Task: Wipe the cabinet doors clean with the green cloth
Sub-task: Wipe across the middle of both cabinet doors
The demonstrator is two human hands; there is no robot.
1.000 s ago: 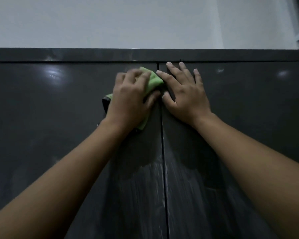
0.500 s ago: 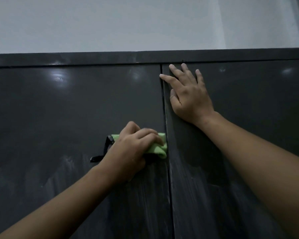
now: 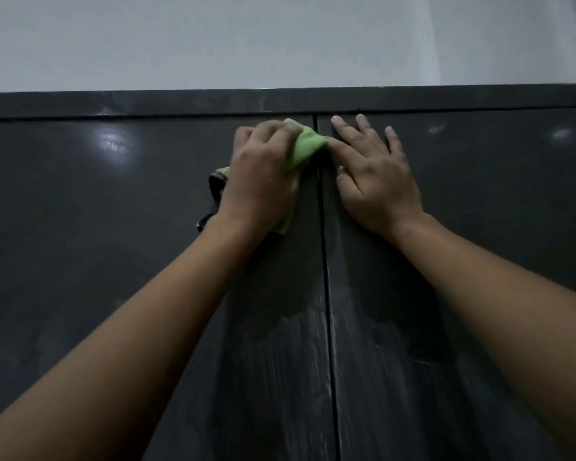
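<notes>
Two dark glossy cabinet doors fill the view, the left door (image 3: 97, 227) and the right door (image 3: 496, 211), split by a thin vertical gap. My left hand (image 3: 263, 174) grips the bunched green cloth (image 3: 305, 148) and presses it on the left door near its top right corner, beside the gap. Part of the cloth, with a dark edge, sticks out left of my wrist. My right hand (image 3: 376, 174) lies flat with spread fingers on the right door, its forefinger touching the cloth's tip.
A dark top rail (image 3: 280, 101) runs above both doors, with a pale wall (image 3: 280, 38) over it. Pale streaks (image 3: 313, 361) mark both doors low down beside the gap. Light glares show on the left door's upper part.
My left hand with the cloth went down the left door beside the gap, then came back up to the top corner. My right hand stayed flat on the right door.
</notes>
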